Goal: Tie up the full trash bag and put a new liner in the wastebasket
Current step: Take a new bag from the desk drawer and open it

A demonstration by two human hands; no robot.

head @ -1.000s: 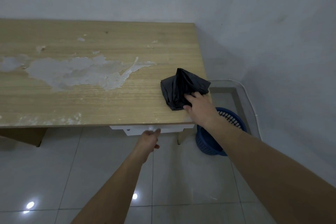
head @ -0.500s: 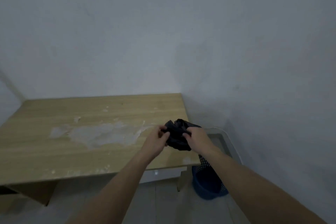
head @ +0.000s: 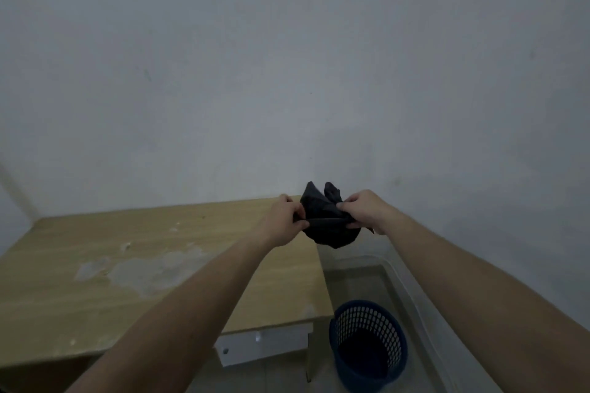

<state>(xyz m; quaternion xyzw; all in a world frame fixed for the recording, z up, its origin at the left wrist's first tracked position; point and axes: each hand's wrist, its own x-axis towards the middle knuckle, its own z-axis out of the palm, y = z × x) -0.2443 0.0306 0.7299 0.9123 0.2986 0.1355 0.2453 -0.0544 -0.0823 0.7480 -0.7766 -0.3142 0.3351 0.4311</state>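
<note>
A crumpled black liner bag (head: 324, 226) hangs in the air above the right end of the wooden table (head: 134, 265). My left hand (head: 284, 220) pinches its left edge and my right hand (head: 364, 210) pinches its right edge, with a taut strip of plastic stretched between them. The blue mesh wastebasket (head: 370, 344) stands on the floor at the lower right, beside the table's corner, and its dark inside shows no liner.
The table's top has a large worn pale patch (head: 153, 271). A white bracket (head: 261, 344) sits under its front edge. White walls close in behind and on the right. A clear plastic sheet or bin edge (head: 402, 284) lies next to the basket.
My right hand lifted the black bag off the table, my left hand came up from below the table edge and took its other side. The view tilted up toward the wall.
</note>
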